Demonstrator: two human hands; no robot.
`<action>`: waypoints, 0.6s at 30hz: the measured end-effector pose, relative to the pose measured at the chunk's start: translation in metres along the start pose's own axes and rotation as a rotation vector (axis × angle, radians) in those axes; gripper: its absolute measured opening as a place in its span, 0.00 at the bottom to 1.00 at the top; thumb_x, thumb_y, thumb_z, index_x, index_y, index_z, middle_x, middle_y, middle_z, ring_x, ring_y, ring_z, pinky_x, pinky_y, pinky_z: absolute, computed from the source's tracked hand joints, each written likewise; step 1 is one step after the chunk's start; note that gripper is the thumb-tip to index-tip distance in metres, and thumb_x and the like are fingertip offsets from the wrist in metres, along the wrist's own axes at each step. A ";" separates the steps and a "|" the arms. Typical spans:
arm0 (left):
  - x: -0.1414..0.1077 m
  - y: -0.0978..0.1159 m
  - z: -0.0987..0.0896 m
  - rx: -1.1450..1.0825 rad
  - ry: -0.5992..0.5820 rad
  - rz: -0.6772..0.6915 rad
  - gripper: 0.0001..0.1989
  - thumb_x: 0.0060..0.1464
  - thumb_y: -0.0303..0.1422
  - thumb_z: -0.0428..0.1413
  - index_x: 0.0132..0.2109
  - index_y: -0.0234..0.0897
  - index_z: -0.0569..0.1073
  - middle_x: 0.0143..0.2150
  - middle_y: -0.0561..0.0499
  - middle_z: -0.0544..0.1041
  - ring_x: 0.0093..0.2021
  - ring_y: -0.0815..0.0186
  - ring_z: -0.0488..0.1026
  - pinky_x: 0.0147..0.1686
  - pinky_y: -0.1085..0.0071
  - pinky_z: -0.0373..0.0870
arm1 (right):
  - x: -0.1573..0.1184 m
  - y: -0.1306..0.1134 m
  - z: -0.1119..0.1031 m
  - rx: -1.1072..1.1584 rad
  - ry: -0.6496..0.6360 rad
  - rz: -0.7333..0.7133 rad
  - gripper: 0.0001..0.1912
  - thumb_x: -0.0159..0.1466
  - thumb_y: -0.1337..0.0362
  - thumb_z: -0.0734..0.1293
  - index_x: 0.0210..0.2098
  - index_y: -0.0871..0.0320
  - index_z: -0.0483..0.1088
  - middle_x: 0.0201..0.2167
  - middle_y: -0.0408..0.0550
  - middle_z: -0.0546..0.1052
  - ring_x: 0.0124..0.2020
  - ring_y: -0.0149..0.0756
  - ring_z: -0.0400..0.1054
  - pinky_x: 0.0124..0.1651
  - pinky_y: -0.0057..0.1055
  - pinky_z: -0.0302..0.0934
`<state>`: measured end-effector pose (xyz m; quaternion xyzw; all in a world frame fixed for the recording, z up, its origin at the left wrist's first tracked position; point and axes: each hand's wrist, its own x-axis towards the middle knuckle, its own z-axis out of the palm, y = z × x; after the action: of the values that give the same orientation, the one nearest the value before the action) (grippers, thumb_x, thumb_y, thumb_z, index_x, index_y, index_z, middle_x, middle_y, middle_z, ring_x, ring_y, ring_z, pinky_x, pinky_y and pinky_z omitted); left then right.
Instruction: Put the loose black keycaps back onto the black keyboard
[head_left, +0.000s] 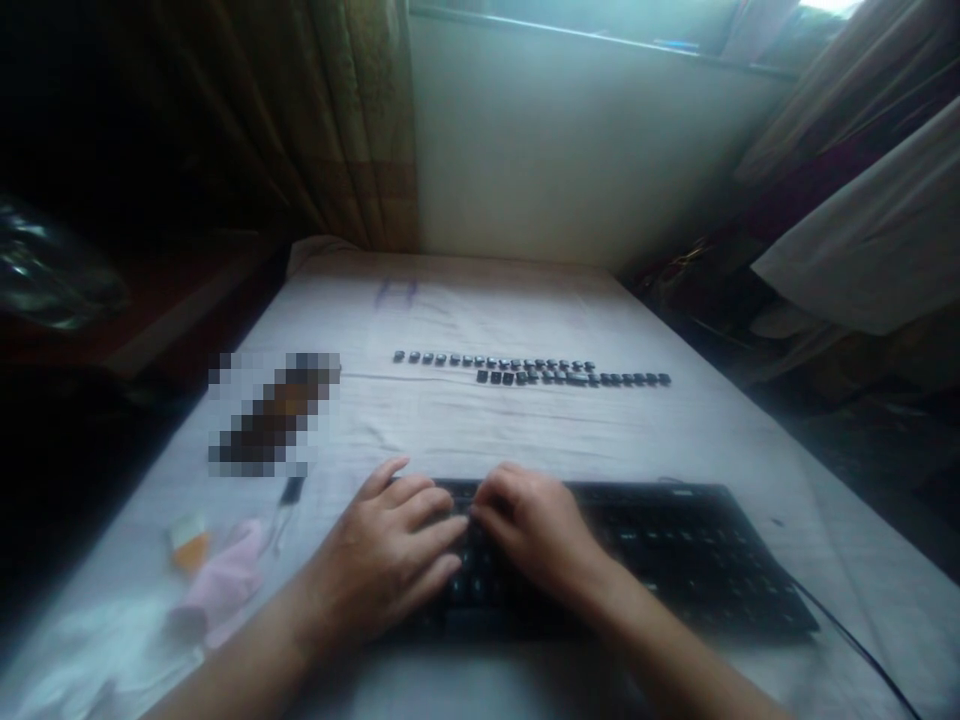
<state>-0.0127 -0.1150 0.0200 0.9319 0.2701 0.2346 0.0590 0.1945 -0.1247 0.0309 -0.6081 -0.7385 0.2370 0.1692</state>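
Note:
A black keyboard (675, 560) lies across the near part of the cloth-covered surface, with some keys off its frame. My left hand (397, 545) rests over its left end, fingers apart and nothing held. Beside it, my right hand (525, 515) is over the upper left keys, its fingers pinched together near the left fingertips; whatever they hold, if anything, is hidden. Beyond the keyboard, loose black keycaps (577, 379) stand in two rows on the cloth.
At the left lie a blurred-out dark object (277, 415), a small black tool (292, 490), a pink cloth (229, 580) and an orange-and-white item (189, 543). A cable (847, 635) runs off the keyboard's right. Curtains (367, 130) and a wall (562, 150) stand behind.

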 end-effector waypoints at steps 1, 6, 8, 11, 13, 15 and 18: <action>0.000 0.000 -0.001 0.000 -0.005 0.001 0.11 0.63 0.34 0.53 0.49 0.43 0.76 0.45 0.51 0.78 0.48 0.60 0.71 0.63 0.56 0.47 | 0.000 0.000 -0.001 0.011 -0.002 0.003 0.05 0.60 0.70 0.68 0.28 0.55 0.74 0.31 0.45 0.78 0.32 0.33 0.70 0.36 0.28 0.60; -0.003 -0.003 0.000 -0.054 0.012 -0.018 0.13 0.62 0.32 0.52 0.50 0.44 0.76 0.45 0.51 0.77 0.48 0.60 0.72 0.62 0.54 0.51 | 0.003 0.006 -0.012 0.171 -0.051 0.012 0.05 0.60 0.70 0.67 0.28 0.57 0.74 0.29 0.43 0.78 0.32 0.33 0.71 0.38 0.28 0.62; -0.005 -0.006 0.002 -0.083 0.015 -0.047 0.13 0.61 0.32 0.52 0.51 0.44 0.76 0.46 0.50 0.77 0.48 0.60 0.72 0.61 0.52 0.53 | 0.004 0.011 -0.018 0.259 -0.057 0.003 0.05 0.61 0.69 0.67 0.30 0.57 0.74 0.29 0.43 0.78 0.33 0.33 0.72 0.39 0.28 0.63; -0.008 -0.011 0.005 -0.114 0.028 -0.078 0.14 0.61 0.32 0.51 0.51 0.44 0.76 0.48 0.48 0.76 0.49 0.58 0.72 0.59 0.50 0.58 | 0.004 0.019 -0.024 0.310 -0.039 0.005 0.05 0.62 0.67 0.65 0.31 0.58 0.74 0.31 0.44 0.79 0.34 0.34 0.72 0.41 0.30 0.64; -0.010 -0.014 0.006 -0.136 0.045 -0.104 0.14 0.61 0.33 0.51 0.52 0.44 0.76 0.50 0.46 0.75 0.50 0.56 0.71 0.57 0.50 0.62 | 0.004 0.023 -0.028 0.285 -0.022 0.019 0.06 0.62 0.67 0.65 0.31 0.58 0.75 0.31 0.45 0.79 0.35 0.35 0.73 0.42 0.31 0.65; -0.012 -0.017 0.007 -0.154 0.053 -0.135 0.15 0.62 0.34 0.51 0.54 0.44 0.75 0.51 0.45 0.75 0.51 0.55 0.71 0.55 0.51 0.66 | 0.005 0.026 -0.032 0.242 -0.008 0.030 0.06 0.62 0.67 0.65 0.31 0.57 0.75 0.32 0.46 0.80 0.36 0.36 0.73 0.43 0.32 0.64; -0.015 -0.021 0.010 -0.157 0.087 -0.167 0.16 0.63 0.37 0.51 0.56 0.46 0.73 0.53 0.46 0.75 0.52 0.55 0.72 0.54 0.51 0.69 | 0.008 0.028 -0.039 0.163 0.006 0.035 0.07 0.62 0.68 0.65 0.32 0.57 0.76 0.33 0.47 0.80 0.36 0.37 0.73 0.41 0.32 0.65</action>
<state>-0.0295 -0.1051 -0.0004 0.8877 0.3298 0.2894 0.1394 0.2370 -0.1075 0.0469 -0.6058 -0.7057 0.2971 0.2163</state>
